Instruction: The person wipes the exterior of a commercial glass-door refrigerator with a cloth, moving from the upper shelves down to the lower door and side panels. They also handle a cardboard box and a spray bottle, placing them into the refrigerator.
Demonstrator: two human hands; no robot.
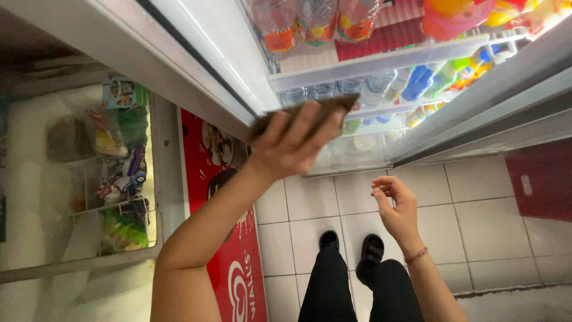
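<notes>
Head view, looking down past an open glass-door drinks cooler. The left hand is raised, its fingers spread flat over a brown cloth and pressing it against the front edge of a white cooler shelf; the cloth is pinned under the palm rather than gripped in a fist. Just above the hand stand clear bottles with orange labels; just beyond its fingertips lie capped water bottles, and further to its right, coloured juice bottles. The right hand hangs lower and nearer the body, released and holding nothing, fingers loosely curled, well apart from the cloth. Below both hands are the tiled floor and the person's black sandals. To the left of the left forearm sits a chest freezer with a red front panel, packets showing through its lid.

To do the wipe well, it seems best to keep the palm flat and move along the edge, with the fingertips kept short of the bottles so none topple.
</notes>
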